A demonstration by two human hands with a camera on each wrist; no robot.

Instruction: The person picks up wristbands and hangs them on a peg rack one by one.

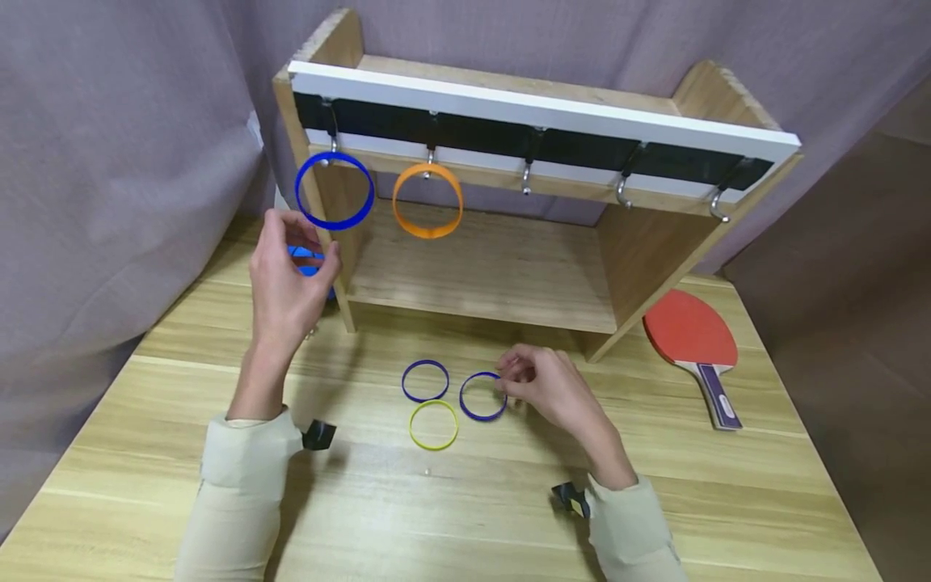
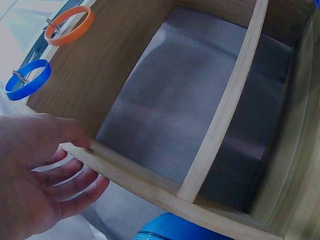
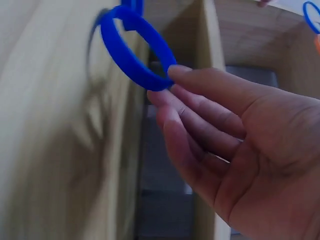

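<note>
One blue band (image 3: 125, 60), at the lower middle of the head view near a second blue band (image 1: 404, 381) and a yellow band (image 1: 433, 448), is pinched at its rim in the right hand's (image 1: 549, 384) grip. It looks light, bendy and hard to break, so a gentle thumb-and-finger hold on the rim should keep it round. At upper left, the left hand (image 1: 287, 271) curves about the shelf's (image 1: 480, 259) side edge; whether it holds on, I cannot tell.

From the wood-grained shelf (image 1: 480, 259), a blue ring (image 1: 337, 225) and an orange ring (image 1: 429, 233) are hung; before it are seen two blue rings (image 1: 425, 363) and a yellow ring (image 1: 434, 448); right of it, a red paddle (image 1: 691, 327).
</note>
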